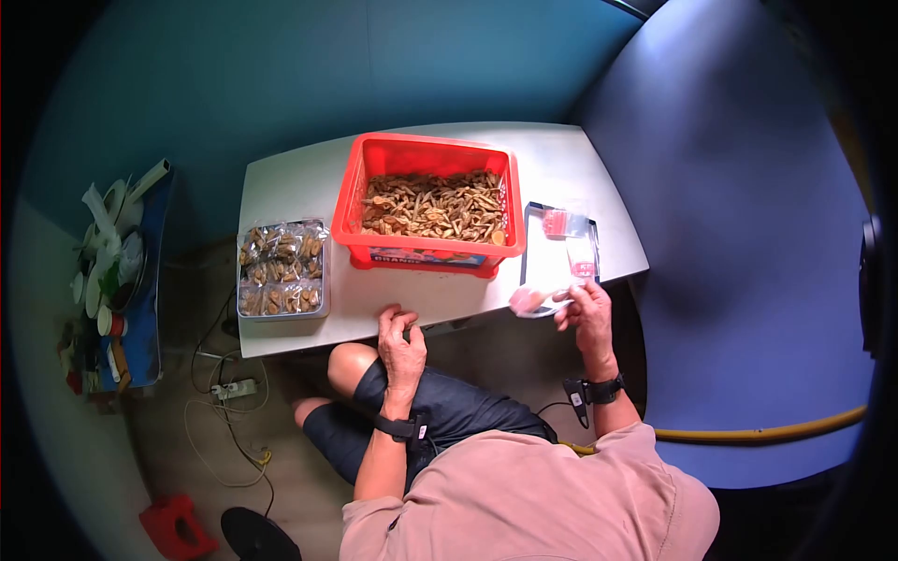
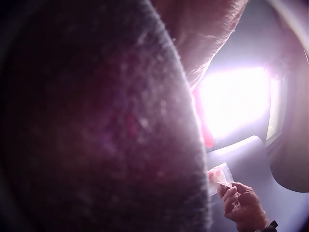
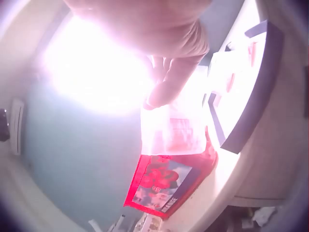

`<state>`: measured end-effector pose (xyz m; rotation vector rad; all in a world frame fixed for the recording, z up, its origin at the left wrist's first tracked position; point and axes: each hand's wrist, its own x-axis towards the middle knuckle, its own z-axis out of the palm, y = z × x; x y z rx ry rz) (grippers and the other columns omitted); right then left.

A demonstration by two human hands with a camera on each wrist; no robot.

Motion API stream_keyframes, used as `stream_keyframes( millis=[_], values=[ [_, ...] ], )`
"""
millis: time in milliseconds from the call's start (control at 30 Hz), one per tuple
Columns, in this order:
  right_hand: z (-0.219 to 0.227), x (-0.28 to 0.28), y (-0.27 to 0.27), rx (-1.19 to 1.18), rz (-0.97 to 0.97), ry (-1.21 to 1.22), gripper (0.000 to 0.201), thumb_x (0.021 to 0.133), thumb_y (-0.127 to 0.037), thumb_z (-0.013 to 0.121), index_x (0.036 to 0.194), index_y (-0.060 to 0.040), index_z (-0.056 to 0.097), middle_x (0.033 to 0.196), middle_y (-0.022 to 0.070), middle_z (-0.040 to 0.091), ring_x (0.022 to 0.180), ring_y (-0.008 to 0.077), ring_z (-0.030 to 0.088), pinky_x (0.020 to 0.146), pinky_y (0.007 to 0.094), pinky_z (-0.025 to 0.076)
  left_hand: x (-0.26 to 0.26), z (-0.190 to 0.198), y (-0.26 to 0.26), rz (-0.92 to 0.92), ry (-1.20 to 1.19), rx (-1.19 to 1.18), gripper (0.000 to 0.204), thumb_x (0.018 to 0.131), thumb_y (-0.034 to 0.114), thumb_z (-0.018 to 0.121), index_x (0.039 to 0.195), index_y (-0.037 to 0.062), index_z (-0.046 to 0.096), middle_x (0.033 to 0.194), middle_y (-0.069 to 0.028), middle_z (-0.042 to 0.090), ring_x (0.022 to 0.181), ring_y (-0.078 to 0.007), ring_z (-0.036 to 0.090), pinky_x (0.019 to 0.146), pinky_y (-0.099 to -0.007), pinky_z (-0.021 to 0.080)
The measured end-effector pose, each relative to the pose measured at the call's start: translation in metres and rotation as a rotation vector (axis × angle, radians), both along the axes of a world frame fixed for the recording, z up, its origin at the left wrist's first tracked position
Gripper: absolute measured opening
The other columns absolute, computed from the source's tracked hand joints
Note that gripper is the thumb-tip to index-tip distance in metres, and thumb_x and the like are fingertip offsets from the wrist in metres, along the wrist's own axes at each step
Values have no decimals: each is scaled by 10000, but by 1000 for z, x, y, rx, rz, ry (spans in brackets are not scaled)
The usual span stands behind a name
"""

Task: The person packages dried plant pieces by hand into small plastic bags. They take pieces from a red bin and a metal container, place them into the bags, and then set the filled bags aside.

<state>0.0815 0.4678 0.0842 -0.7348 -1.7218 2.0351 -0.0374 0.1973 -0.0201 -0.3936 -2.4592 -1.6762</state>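
Observation:
In the head view my right hand (image 1: 589, 318) pinches a clear plastic bag with red print (image 1: 530, 299) by its edge, at the table's front right. The right wrist view shows this bag (image 3: 181, 137) hanging flat from the fingertips, overlapping the red basket. Below and beside that hand lies a shallow dark-edged tray (image 1: 525, 248) holding more red-printed bags (image 1: 566, 224). My left hand (image 1: 402, 351) holds nothing visible; its loosely bent fingers rest at the table's front edge. A red plastic basket (image 1: 351, 210) full of brown dried finger-shaped pieces (image 1: 430, 206) stands mid-table.
A rectangular tin (image 1: 327, 294) with filled clear bags (image 1: 281, 271) stands at the table's left. A blue shelf (image 1: 148, 318) with cluttered items is further left. Cables and a power strip (image 1: 234, 389) lie on the floor. A large blue panel (image 1: 748, 262) borders the right side.

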Motion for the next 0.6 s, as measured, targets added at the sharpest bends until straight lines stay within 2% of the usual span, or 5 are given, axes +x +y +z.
stream_keyframes(
  millis=[100,200,333,400,600],
  values=[
    [-15,6,25,16,-73,41,171,956,-169,518,943,-10,581,838,106,674,545,121,635,425,210,509,1,-1,-1,-9,-11,22,152,740,-5,590,883,-5,643,1094,-179,573,1014,-351,577,887,-401,467],
    [-35,8,35,-105,-185,-42,193,956,-160,514,996,21,569,834,127,675,558,130,645,428,199,526,1,-2,-2,-17,12,11,156,736,-9,586,882,-7,643,1096,-185,570,1019,-350,575,891,-403,465],
    [-56,20,40,-186,-122,-131,203,963,-175,509,1000,16,567,801,135,675,545,128,640,426,199,523,2,1,-3,-23,4,16,159,734,-9,581,880,-9,642,1099,-189,568,1022,-352,574,892,-405,465],
    [-54,25,37,-162,-100,-157,214,966,-193,512,999,12,568,792,130,675,537,126,636,423,199,519,3,4,-3,-19,58,-34,159,734,-4,579,880,-9,643,1099,-187,569,1026,-352,572,897,-405,466],
    [-47,36,28,-105,-9,-257,284,979,-295,511,953,-19,572,774,119,678,521,115,625,416,201,497,3,1,-4,-17,-1,7,174,741,7,578,891,-8,663,1141,-169,559,1048,-314,567,926,-377,456]
  ],
)
